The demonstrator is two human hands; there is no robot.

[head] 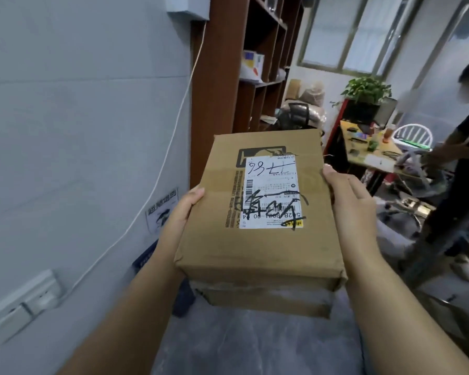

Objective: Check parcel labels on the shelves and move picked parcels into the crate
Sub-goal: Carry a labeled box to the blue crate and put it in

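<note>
Both my hands, left grip (183,212) at 9 o'clock, right grip (349,201) at 3, clamp the parcel (260,239) mid-air, label (271,192) up. Label check underway; next, finding the unseen crate.

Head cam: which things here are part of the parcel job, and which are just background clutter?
Job:
- cardboard parcel, held in the air between left hand and right hand
- its shipping label, facing up, with handwritten marks
- wooden shelving

Background:
- desk with small clutter
- potted plant
- white chair
- another person
- wall cable

No crate in view.
</note>
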